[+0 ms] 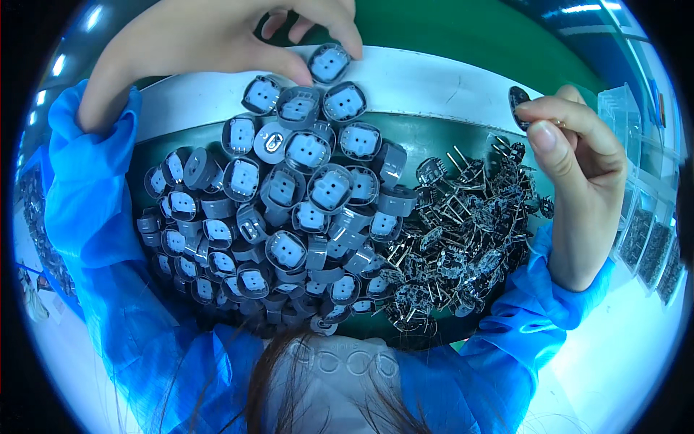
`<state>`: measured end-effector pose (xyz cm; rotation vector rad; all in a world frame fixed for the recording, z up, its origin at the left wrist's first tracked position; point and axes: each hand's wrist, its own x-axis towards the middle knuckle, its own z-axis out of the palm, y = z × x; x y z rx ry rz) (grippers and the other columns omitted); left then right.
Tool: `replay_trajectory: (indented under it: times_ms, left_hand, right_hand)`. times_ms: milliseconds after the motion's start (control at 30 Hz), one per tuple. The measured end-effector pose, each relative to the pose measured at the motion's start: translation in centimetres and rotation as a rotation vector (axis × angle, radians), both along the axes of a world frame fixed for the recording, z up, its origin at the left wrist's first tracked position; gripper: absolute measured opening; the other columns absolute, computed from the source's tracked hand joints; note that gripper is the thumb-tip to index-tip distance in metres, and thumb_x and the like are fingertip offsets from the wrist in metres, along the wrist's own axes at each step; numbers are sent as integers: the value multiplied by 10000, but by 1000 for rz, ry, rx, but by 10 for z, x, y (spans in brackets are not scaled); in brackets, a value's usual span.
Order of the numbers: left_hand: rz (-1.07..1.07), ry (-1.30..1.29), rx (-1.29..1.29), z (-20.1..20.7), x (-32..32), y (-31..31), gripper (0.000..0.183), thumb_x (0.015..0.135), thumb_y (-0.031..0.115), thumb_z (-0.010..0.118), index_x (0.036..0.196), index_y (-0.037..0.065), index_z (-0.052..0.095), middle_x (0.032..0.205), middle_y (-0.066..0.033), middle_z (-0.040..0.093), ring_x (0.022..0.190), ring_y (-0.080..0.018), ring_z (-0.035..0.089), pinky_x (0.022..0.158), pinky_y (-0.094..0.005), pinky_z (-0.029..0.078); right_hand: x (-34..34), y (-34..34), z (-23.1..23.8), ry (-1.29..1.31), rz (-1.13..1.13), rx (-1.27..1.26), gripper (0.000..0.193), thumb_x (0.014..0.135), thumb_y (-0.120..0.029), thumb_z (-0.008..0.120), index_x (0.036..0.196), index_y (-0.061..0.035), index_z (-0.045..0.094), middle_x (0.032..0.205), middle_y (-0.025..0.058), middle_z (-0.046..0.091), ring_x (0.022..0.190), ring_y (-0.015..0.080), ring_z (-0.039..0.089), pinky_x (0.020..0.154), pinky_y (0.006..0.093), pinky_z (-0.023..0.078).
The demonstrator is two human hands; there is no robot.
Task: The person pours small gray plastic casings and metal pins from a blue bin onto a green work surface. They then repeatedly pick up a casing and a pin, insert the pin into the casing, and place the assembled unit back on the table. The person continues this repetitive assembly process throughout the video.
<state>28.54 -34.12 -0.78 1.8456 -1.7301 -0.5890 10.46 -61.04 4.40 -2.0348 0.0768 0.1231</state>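
Our left hand (231, 43) pinches a grey cap (330, 64) by its sides at the white strip (434, 88); our right hand (587, 155) grips a small circuit board (518, 108). The cap should be light, stiff, slick; the board looks fragile, best held by its rim. Nearer us, a heap of caps (285, 250) fills the green worktop's (423, 134) left, a heap of boards (463, 249) its right.

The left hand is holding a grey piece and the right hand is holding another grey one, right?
Not quite: the head view shows the right hand holding a black oval piece. The left hand does hold a grey piece.
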Motion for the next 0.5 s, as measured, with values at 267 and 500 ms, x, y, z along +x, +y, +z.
replay_trajectory:
  times_ms: [267,500]
  left_hand:
    - [200,323,-408,-9,-36,-26,316,838,115,841,1042,-21,642,1016,-181,677,933,-181,708,733,-279,662]
    - [316,570,-461,2,-78,-30,271,850,54,820,1050,-29,656,912,-153,721,781,-154,731,700,-259,634]
  right_hand:
    - [0,19,-13,-167,148,27,124,894,-37,705,999,27,700,940,82,594,856,149,572,740,254,464]
    - [-4,26,-8,-428,228,-366,111,836,36,716,945,26,729,991,123,613,886,180,586,804,281,468]
